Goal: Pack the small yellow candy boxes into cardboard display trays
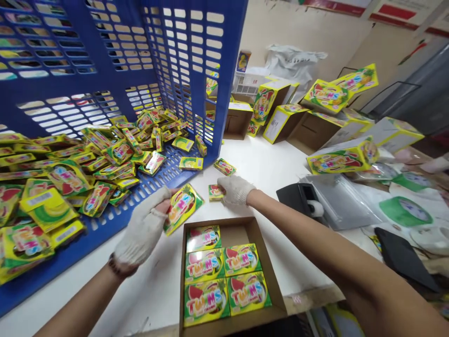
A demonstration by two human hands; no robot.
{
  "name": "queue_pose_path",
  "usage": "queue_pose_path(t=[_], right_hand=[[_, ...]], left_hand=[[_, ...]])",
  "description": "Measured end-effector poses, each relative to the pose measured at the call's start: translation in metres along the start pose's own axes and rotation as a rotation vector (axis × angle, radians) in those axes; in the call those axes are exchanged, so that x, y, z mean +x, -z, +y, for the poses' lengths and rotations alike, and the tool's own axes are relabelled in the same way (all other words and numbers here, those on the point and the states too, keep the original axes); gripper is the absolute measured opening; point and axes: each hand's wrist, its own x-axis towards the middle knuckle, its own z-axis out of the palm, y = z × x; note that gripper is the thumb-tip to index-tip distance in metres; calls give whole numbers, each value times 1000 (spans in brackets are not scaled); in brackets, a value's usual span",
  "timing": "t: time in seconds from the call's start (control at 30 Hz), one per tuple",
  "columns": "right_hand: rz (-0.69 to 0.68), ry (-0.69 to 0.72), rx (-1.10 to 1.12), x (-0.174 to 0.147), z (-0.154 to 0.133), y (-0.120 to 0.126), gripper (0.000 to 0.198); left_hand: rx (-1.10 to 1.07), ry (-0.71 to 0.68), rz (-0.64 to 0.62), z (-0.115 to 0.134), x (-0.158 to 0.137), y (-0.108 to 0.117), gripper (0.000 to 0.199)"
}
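Carton (235,234), lower centre: five packs (246,292) lie flat; upper-right corner appears unfilled. Left hand's (142,229) fingers grasp one pack (183,210); right hand's (237,190) touch a second pack (213,193) on the bench (259,159), grip indeterminable. Crate (228,84), left, holds many loose packs (121,150).

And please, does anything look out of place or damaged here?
One small box lies loose on the table beyond the right hand, apart from those in the blue basket and tray. No clear damage shows.

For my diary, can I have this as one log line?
left hand: gripping yellow box; right hand: touching another box; tray: one gap
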Motion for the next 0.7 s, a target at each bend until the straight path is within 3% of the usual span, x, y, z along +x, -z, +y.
queue_pose_path(t=[0.1, 0.2, 0.3, 0.4, 0.5, 0.7], right_hand=[[140, 27, 163, -37, -3, 28, 44], [127, 152, 233, -89, -14, 44, 49], [17, 224, 38, -127, -30, 34, 33], [14, 151, -209, -139, -46, 13, 19], [12, 109, -308, -135, -58, -2, 21], [-66, 185, -294, -126, -60, -18, 22]], left_hand=[[42, 10, -260, 30, -41, 1, 44], [287, -42, -637, 55, -67, -27, 36], [602, -71, -912, 73, -65, -65, 30], [719, -76, -1136, 75, -52, -89, 26], [693, -138, -1214, 61, -50, -93, 25], [680, -162, -1126, 41, -67, -84, 36]])
